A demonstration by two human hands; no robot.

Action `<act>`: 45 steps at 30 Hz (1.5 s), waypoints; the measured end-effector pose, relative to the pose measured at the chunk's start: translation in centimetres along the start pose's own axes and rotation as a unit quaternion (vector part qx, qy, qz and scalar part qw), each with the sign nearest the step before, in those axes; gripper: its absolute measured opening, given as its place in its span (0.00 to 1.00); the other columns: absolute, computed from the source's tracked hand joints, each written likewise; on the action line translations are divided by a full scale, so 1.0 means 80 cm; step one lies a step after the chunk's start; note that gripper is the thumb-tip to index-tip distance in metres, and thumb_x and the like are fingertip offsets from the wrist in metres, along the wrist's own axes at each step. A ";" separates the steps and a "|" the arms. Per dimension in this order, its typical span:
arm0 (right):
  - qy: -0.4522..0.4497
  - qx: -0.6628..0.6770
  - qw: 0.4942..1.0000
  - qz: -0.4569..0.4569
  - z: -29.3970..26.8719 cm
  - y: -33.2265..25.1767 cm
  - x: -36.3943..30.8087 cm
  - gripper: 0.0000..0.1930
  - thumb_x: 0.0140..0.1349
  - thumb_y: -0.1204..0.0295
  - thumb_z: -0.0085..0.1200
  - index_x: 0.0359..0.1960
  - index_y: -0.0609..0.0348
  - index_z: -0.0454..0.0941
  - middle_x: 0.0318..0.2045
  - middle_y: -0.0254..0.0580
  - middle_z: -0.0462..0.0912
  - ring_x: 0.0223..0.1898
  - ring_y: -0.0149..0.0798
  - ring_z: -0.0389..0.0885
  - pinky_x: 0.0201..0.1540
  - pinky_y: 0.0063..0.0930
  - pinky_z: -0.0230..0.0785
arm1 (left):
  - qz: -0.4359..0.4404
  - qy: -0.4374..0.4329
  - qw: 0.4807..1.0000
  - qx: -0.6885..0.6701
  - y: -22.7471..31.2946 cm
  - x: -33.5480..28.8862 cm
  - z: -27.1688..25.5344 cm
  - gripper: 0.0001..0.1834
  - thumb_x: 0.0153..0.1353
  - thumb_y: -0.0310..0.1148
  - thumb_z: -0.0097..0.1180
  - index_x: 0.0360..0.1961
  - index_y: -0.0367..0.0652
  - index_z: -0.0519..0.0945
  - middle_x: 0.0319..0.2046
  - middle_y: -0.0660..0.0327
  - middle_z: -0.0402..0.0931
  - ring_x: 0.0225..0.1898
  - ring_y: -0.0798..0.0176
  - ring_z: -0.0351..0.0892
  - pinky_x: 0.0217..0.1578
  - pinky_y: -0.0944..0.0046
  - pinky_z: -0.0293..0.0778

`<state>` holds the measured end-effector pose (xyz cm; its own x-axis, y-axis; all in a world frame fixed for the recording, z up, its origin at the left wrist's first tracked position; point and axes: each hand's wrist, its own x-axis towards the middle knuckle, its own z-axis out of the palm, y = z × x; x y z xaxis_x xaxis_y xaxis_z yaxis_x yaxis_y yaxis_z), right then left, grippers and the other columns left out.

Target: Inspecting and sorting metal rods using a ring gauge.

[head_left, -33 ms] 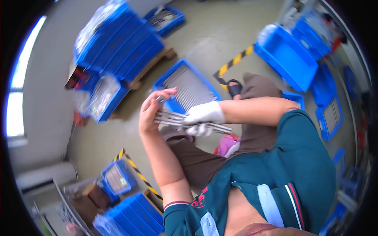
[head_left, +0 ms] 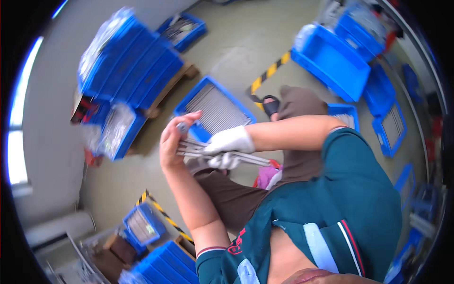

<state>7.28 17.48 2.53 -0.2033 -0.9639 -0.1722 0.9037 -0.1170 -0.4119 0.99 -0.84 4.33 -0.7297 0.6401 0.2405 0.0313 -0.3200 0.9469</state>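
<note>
Since the earlier frame, the view has slid slightly, so my hands and the load sit a little further left and lower in it; hold unchanged. Right hand (head_left: 229,144), in a white knitted-looking glove, is wrapped firmly round a loose bundle of metal rods (head_left: 255,158). Left hand (head_left: 171,142), bare, is at their left ends, fingers extended, a rounded grey end showing near the fingertips; whether it pinches or merely steadies, I cannot tell. Rods: slim, straight, silvery-grey, smooth-looking; fanned slightly apart on the left, closer together where they leave the glove, sloping down to the right. Count not readable. Position: above my lap, over brown trousers (head_left: 305,106), near the low side of a blue crate (head_left: 199,132) in which similar rods lie in close parallel rows. Right ends reach near a pink cloth (head_left: 269,176). Margins: smooth greenish floor (head_left: 227,52) shows beyond the crate and left of my left forearm; a stack of blue crates (head_left: 137,66) bounds the upper left, black-and-yellow tape (head_left: 272,73) the upper right.
</note>
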 end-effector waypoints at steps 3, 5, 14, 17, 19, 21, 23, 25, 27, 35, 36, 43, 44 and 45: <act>0.083 -0.027 0.992 -0.089 0.028 -0.013 0.007 0.14 0.68 0.59 0.42 0.25 0.49 0.64 0.14 0.22 0.60 0.11 0.18 0.54 0.11 0.14 0.48 | 0.067 0.136 0.970 -0.192 -0.011 0.007 -0.018 0.27 0.63 0.51 0.48 0.44 0.34 0.76 0.51 0.47 0.72 0.60 0.46 0.63 0.62 0.47 0.54; 0.151 -0.003 0.963 -0.224 0.050 -0.024 -0.029 0.12 0.66 0.61 0.47 0.27 0.50 0.66 0.15 0.25 0.65 0.10 0.20 0.57 0.11 0.17 0.50 | 0.079 0.133 0.938 -0.312 -0.008 0.004 -0.037 0.24 0.65 0.48 0.46 0.47 0.36 0.75 0.55 0.50 0.69 0.64 0.49 0.58 0.64 0.49 0.52; 0.540 -0.099 0.493 -0.675 0.043 0.024 -0.352 0.08 0.64 0.64 0.52 0.32 0.53 0.71 0.16 0.27 0.63 0.14 0.23 0.59 0.17 0.19 0.54 | 0.017 0.137 0.960 -0.242 -0.009 -0.021 -0.015 0.22 0.66 0.47 0.44 0.47 0.38 0.74 0.54 0.53 0.70 0.61 0.51 0.62 0.61 0.52 0.56; 0.675 -0.061 0.484 -0.554 -0.063 0.098 -0.440 0.15 0.61 0.61 0.56 0.23 0.51 0.64 0.12 0.26 0.64 0.11 0.23 0.59 0.13 0.21 0.52 | 0.004 0.137 0.964 -0.228 -0.017 -0.019 -0.012 0.22 0.66 0.47 0.44 0.47 0.38 0.73 0.54 0.53 0.70 0.61 0.52 0.62 0.60 0.53 0.57; 0.787 0.008 0.419 -0.453 -0.140 0.155 -0.456 0.18 0.56 0.54 0.59 0.22 0.49 0.66 0.11 0.27 0.64 0.08 0.24 0.59 0.10 0.22 0.51 | -0.017 0.141 0.965 -0.221 -0.022 -0.021 -0.020 0.23 0.66 0.48 0.44 0.48 0.38 0.73 0.54 0.53 0.69 0.60 0.53 0.62 0.60 0.53 0.58; 0.839 0.053 0.385 -0.381 -0.224 0.230 -0.459 0.18 0.56 0.53 0.58 0.22 0.51 0.69 0.11 0.29 0.67 0.08 0.26 0.62 0.09 0.24 0.52 | -0.035 0.153 0.961 -0.229 -0.028 -0.022 -0.015 0.23 0.66 0.47 0.44 0.48 0.38 0.73 0.55 0.53 0.69 0.60 0.52 0.63 0.59 0.52 0.58; 0.875 0.103 0.359 -0.307 -0.283 0.288 -0.438 0.19 0.55 0.52 0.58 0.26 0.55 0.74 0.11 0.31 0.68 0.09 0.28 0.66 0.10 0.27 0.55 | -0.056 0.182 0.953 -0.236 -0.030 -0.026 -0.013 0.22 0.66 0.47 0.46 0.48 0.37 0.73 0.54 0.53 0.69 0.59 0.52 0.63 0.58 0.52 0.59; 0.886 0.120 0.367 -0.256 -0.324 0.336 -0.412 0.15 0.56 0.55 0.58 0.24 0.51 0.71 0.12 0.30 0.68 0.10 0.28 0.64 0.11 0.27 0.54 | -0.071 0.185 0.952 -0.233 -0.033 -0.025 -0.014 0.22 0.66 0.47 0.46 0.48 0.37 0.73 0.54 0.53 0.69 0.58 0.52 0.64 0.58 0.52 0.59; 0.896 0.101 0.415 -0.118 -0.354 0.366 -0.397 0.34 0.51 0.44 0.55 0.46 0.64 0.75 0.45 0.57 0.78 0.46 0.58 0.76 0.49 0.45 0.67 | -0.088 0.179 0.954 -0.222 -0.042 -0.021 -0.017 0.23 0.66 0.48 0.44 0.50 0.39 0.72 0.55 0.53 0.68 0.58 0.53 0.64 0.57 0.52 0.60; 0.935 -0.036 0.353 -0.025 -0.382 0.347 -0.377 0.28 0.50 0.46 0.55 0.42 0.57 0.75 0.41 0.57 0.79 0.44 0.59 0.77 0.46 0.47 0.68 | -0.141 0.198 0.947 -0.209 -0.063 -0.011 -0.013 0.23 0.66 0.48 0.45 0.49 0.39 0.72 0.54 0.54 0.68 0.57 0.55 0.65 0.56 0.54 0.61; 0.938 -0.052 0.342 -0.020 -0.382 0.347 -0.374 0.27 0.50 0.47 0.56 0.42 0.58 0.75 0.42 0.57 0.79 0.44 0.59 0.77 0.46 0.47 0.68 | -0.147 0.195 0.946 -0.212 -0.065 -0.010 -0.012 0.23 0.65 0.48 0.46 0.49 0.39 0.72 0.54 0.54 0.68 0.56 0.55 0.65 0.56 0.54 0.62; 0.944 -0.026 0.323 0.065 -0.385 0.378 -0.344 0.27 0.51 0.64 0.58 0.54 0.55 0.67 0.50 0.54 0.75 0.51 0.52 0.75 0.52 0.44 0.68 | -0.167 0.212 0.938 -0.217 -0.068 -0.004 -0.008 0.23 0.65 0.47 0.47 0.49 0.37 0.73 0.54 0.55 0.69 0.58 0.55 0.65 0.56 0.54 0.62; 0.943 -0.013 0.323 0.081 -0.380 0.367 -0.342 0.26 0.52 0.65 0.57 0.53 0.55 0.67 0.49 0.53 0.75 0.50 0.52 0.75 0.51 0.44 0.69 | -0.166 0.212 0.938 -0.219 -0.067 -0.004 -0.009 0.23 0.65 0.47 0.47 0.48 0.37 0.73 0.54 0.54 0.69 0.57 0.55 0.65 0.56 0.54 0.62; 0.951 -0.019 0.288 0.105 -0.383 0.364 -0.336 0.21 0.53 0.66 0.55 0.50 0.55 0.69 0.46 0.52 0.76 0.48 0.51 0.77 0.48 0.43 0.71 | -0.165 0.212 0.938 -0.220 -0.066 -0.004 -0.009 0.23 0.65 0.47 0.47 0.48 0.37 0.73 0.54 0.54 0.69 0.57 0.55 0.65 0.56 0.55 0.62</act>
<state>27.53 47.30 -32.22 -0.0170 0.9322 -0.3615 0.9740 -0.0662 -0.2165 0.56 0.13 -0.93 -0.8590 0.4494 -0.2453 -0.4611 -0.4706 0.7523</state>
